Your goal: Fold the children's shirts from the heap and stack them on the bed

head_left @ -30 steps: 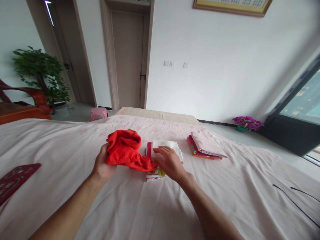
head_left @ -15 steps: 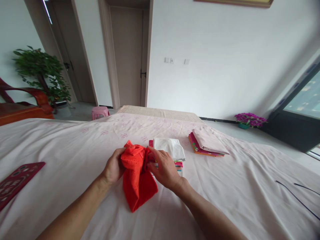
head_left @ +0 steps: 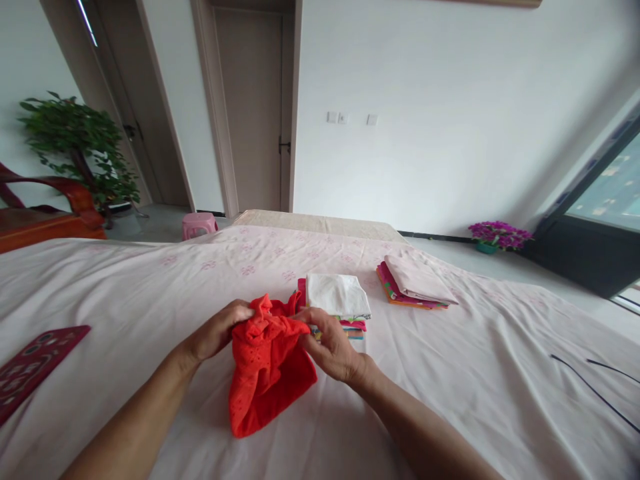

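Observation:
A red eyelet cloth point(head_left: 267, 370) hangs bunched between both hands just above the pale pink bed sheet point(head_left: 150, 300). My left hand point(head_left: 217, 330) grips its upper left edge. My right hand point(head_left: 330, 347) pinches its upper right edge. Right behind the right hand lies a stack of folded cloths point(head_left: 336, 303) with a white one on top and colourful ones beneath.
A second folded pile point(head_left: 414, 283), pale pink on top, lies further right on the bed. A dark red patterned item point(head_left: 31, 363) lies at the left edge. Black cables point(head_left: 590, 390) cross the sheet at the right. Beyond the bed stand a pink stool point(head_left: 199, 225), a potted plant and doors.
The red cloth came off the folded stack, where the left hand held it alone. Both hands now grip its top edge and it hangs lower and closer to me.

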`<action>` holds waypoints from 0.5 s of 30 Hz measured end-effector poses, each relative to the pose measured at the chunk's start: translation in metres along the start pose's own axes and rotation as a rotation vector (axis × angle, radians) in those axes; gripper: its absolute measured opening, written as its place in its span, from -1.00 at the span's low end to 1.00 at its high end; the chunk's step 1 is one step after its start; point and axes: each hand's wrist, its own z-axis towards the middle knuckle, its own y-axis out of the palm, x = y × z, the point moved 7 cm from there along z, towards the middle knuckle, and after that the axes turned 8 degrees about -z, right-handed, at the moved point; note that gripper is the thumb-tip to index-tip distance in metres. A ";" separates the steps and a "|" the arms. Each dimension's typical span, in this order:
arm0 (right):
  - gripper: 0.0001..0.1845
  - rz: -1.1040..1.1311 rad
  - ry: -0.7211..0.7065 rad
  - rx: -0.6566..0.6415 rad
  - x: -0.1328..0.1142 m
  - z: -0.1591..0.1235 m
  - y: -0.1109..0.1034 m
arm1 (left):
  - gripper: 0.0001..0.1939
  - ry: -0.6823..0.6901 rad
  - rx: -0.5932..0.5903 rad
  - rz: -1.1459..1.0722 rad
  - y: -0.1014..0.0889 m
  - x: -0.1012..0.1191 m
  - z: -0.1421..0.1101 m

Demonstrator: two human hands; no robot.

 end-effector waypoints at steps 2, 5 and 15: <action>-0.80 0.252 0.135 -0.033 0.006 -0.004 0.005 | -0.85 0.019 0.010 0.222 -0.013 0.011 0.004; -0.67 0.501 0.260 -0.264 0.005 -0.010 0.026 | -0.84 -0.040 -0.049 0.309 -0.021 0.016 0.007; -0.69 0.292 0.070 -0.693 -0.013 -0.025 0.056 | -0.92 -0.117 0.105 0.207 -0.026 -0.032 0.011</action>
